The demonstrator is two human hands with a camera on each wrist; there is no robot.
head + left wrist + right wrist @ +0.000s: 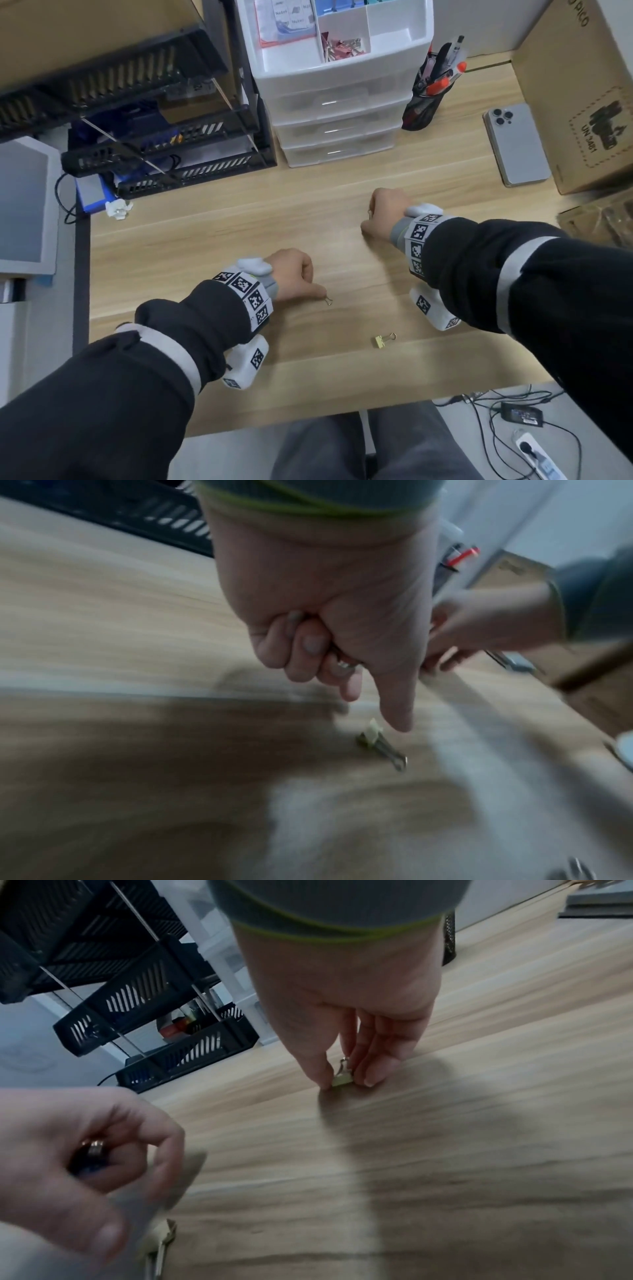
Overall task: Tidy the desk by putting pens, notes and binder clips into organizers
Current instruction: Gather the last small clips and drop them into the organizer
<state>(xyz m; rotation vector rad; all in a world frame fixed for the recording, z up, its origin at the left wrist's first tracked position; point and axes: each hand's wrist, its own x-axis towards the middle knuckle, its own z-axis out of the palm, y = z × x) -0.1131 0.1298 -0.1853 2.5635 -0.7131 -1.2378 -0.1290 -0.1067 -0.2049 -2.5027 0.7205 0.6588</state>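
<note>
My right hand [373, 219] [349, 1074] pinches a gold binder clip [341, 1080] [370, 214] standing on the wooden desk [239, 222], thumb on one side and fingers on the other. My left hand [308, 281] [342, 669] is curled round a small dark binder clip [90, 1161] with a metal loop. Its thumb points down beside a second gold clip [329, 301] [371, 737] lying on the desk. A third gold clip [383, 340] lies nearer the front edge. The white drawer organizer [342, 78] holds red clips [342, 46] and notes [284, 20] on top.
A black mesh pen cup [424, 102] with pens stands right of the drawers. A phone [517, 144] and a cardboard box [582, 85] lie at the right. Black stacked trays [137, 120] fill the back left, with crumpled white paper [118, 209] in front.
</note>
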